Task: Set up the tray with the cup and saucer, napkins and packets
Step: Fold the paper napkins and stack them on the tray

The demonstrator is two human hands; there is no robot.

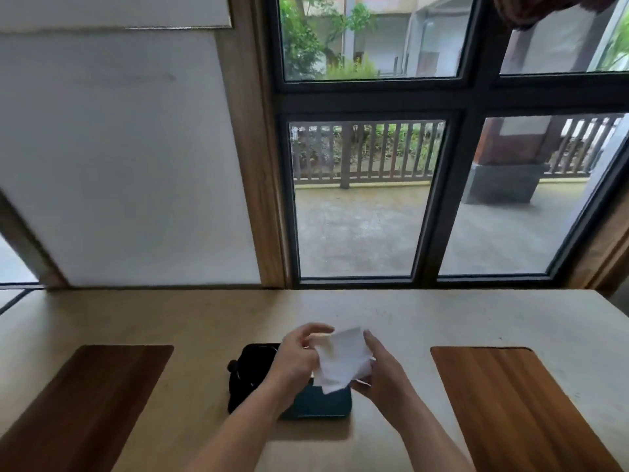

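Observation:
A white paper napkin (342, 361) is held up between both hands over the middle of the table. My left hand (299, 356) pinches its left edge with curled fingers. My right hand (377, 373) grips its right and lower edge. Below the hands lies a dark tray (252, 362), with a dark teal box-like thing (323, 403) on its near right part, largely hidden by my arms. A small dark knob-like part (233, 364) shows at the tray's left edge. No cup, saucer or packets can be made out.
The pale table (408, 321) runs up to a wall and a big window. A dark wooden board (88, 403) lies at the left and a lighter wooden board (510, 403) at the right.

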